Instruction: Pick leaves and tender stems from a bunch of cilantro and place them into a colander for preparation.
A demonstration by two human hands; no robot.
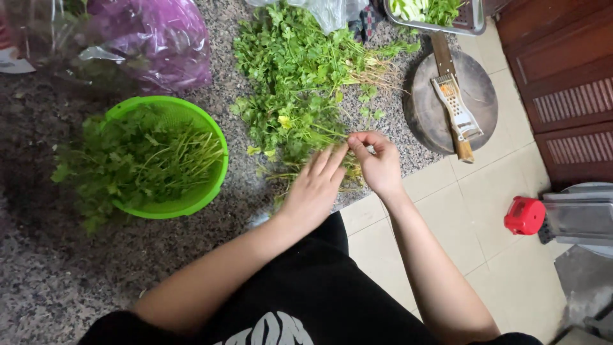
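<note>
A big loose pile of green leafy herbs [300,76] lies on the speckled granite counter [38,268]. My left hand [316,185] rests flat on the near end of the pile, fingers stretched over the stems. My right hand [377,160] is beside it, fingertips pinched on a thin herb stem at the pile's near edge. A bright green colander [214,185] to the left holds more picked herbs, their stems pointing right.
A round dark wooden board [485,96] with a wood-handled slicer [454,108] sits at the counter's right end. A metal tray [472,22] of greens is behind it. Purple and clear plastic bags [153,38] lie at the back left. A red object [525,216] stands on the tiled floor.
</note>
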